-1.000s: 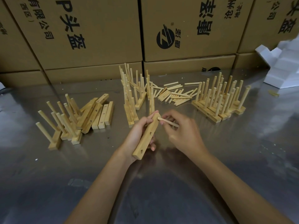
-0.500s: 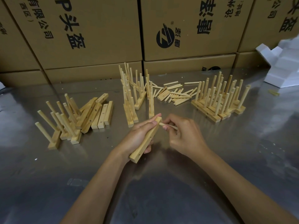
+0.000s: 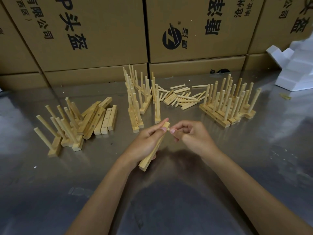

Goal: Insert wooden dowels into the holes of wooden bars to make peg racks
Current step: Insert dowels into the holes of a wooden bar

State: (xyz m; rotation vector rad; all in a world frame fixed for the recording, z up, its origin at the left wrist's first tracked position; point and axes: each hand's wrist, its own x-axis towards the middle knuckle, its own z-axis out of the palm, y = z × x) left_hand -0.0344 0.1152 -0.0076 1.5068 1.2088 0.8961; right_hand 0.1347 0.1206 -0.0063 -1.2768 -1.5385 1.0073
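My left hand (image 3: 145, 141) grips a wooden bar (image 3: 150, 157) tilted over the metal table, its far end up near my fingertips. My right hand (image 3: 191, 135) pinches a dowel (image 3: 168, 129) whose tip sits at a hole near the bar's far end; most of the dowel is hidden inside my fingers. Two more holes show along the bar's lower half. Loose dowels (image 3: 183, 97) lie in a heap beyond my hands. Bare bars (image 3: 105, 119) lie at the left.
Finished peg racks stand in three groups: left (image 3: 57, 131), middle (image 3: 137, 100) and right (image 3: 227, 106). Cardboard boxes (image 3: 101, 39) wall off the back of the steel table (image 3: 169, 200). White foam blocks (image 3: 298, 70) sit at the far right.
The dowel's visible length between my right fingers and the bar has shrunk as my right hand closed in on the bar's far end. The bar has tilted slightly more upright.
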